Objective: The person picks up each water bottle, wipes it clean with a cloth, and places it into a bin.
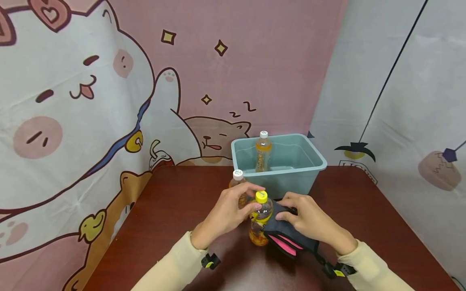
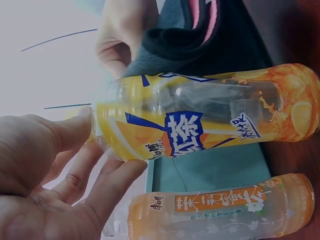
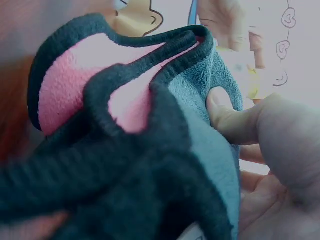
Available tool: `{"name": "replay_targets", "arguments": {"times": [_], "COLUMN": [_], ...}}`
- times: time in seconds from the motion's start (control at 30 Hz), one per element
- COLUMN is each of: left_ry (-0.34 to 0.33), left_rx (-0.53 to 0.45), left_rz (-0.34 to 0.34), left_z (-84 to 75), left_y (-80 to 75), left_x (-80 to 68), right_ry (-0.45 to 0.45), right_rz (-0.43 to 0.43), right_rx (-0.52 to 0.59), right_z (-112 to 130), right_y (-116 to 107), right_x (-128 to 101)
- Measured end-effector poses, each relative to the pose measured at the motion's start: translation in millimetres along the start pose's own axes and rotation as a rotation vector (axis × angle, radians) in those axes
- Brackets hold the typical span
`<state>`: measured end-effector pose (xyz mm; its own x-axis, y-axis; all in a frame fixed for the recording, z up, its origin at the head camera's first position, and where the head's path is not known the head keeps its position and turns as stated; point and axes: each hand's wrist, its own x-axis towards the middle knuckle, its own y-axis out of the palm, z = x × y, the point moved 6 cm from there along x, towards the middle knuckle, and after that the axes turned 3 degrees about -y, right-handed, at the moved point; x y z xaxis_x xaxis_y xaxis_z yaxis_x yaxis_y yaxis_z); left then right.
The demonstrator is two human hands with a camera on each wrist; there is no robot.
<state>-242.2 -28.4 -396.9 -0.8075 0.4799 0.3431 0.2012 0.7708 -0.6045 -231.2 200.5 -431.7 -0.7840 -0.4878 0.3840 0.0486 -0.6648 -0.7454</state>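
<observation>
My left hand (image 1: 230, 206) grips the neck of a clear bottle (image 1: 259, 226) with a yellow cap and a yellow and blue label. The bottle stands upright on the table. In my right hand (image 1: 309, 214) is a folded cloth (image 3: 200, 110), grey-blue outside and pink inside with dark edging; thumb and fingers pinch it. The cloth lies against the bottle's right side in the head view. Just behind the left hand stands a white-capped bottle (image 1: 238, 175) with an orange label (image 2: 220, 202), partly hidden by that hand.
A light blue plastic bin (image 1: 291, 174) stands at the back of the dark red-brown table (image 1: 174, 210). Inside it is another white-capped bottle (image 1: 263, 151) with an orange label. A cartoon-print curtain (image 1: 276, 60) hangs behind the table.
</observation>
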Motion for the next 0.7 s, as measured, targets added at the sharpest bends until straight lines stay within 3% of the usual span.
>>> {"name": "replay_targets", "arguments": {"times": [0.7], "left_ry": [-0.001], "left_rx": [0.017], "left_rz": [-0.001], "left_z": [-0.9], "left_y": [-0.4], "left_x": [-1.3], "right_ry": [-0.103], "right_rz": [-0.226], "right_rx": [0.036], "right_z": [25], "right_y": [-18], "right_x": [8]}}
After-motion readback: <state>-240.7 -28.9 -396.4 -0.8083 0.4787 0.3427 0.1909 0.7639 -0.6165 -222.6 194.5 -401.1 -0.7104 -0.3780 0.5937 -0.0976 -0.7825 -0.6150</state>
